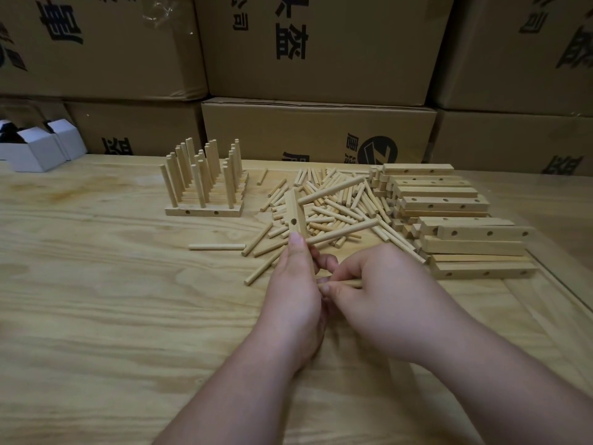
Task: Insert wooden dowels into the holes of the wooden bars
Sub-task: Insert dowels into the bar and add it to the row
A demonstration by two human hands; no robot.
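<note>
1. Two hands work close together over the table [112, 300]; the left hand [295, 293] has its grip curled round the lower end of a wooden bar [293, 215], thumb pressed up along its face.
2. One bar is held so, standing tilted above the table, with one empty hole showing on its facing side.
3. Two dowels already stick out of the held bar to the right: an upper dowel [333, 189] and a lower dowel [345, 232].
4. One more dowel, the third dowel [348, 283], is pinched in the right hand [382, 297], its grip closed on it with thumb and fingers, the tip pointing at the bar's lower end beside the left hand's fingers.
5. Many loose dowels [327, 200] lie in a heap behind the hands, too many to count; a single dowel [216, 247] lies apart to the left.
6. Roughly ten stacked bars [449, 220] lie at the right, some hidden.
7. Several finished bars [205, 184] stand at the left with dowels upright, three to a row.
8. Two white boxes [41, 149] sit far left; cardboard cartons [321, 59] are stacked behind.
</note>
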